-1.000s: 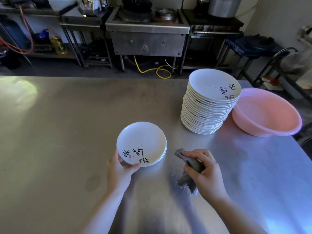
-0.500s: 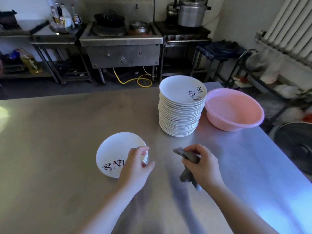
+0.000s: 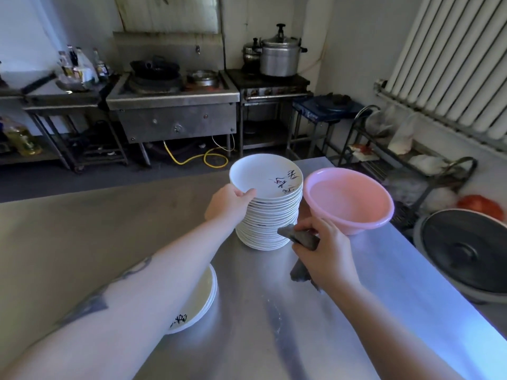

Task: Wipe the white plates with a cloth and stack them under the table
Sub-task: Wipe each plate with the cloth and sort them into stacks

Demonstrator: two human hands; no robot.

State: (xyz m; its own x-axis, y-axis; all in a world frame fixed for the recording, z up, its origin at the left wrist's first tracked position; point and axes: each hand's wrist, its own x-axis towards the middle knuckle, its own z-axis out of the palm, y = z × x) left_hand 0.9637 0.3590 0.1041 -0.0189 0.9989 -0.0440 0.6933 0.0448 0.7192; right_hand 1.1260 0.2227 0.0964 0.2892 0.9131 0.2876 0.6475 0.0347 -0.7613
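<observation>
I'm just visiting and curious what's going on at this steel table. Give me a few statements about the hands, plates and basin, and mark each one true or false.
1. The left hand grips the top plate of the tall stack. True.
2. The right hand is empty. False: it grips a dark cloth.
3. The pink basin sits left of the tall stack. False: it sits to its right.
4. A short pile of plates lies on the table under the left forearm. True.
5. The pink basin is full of plates. False: no plates show inside it.
</observation>
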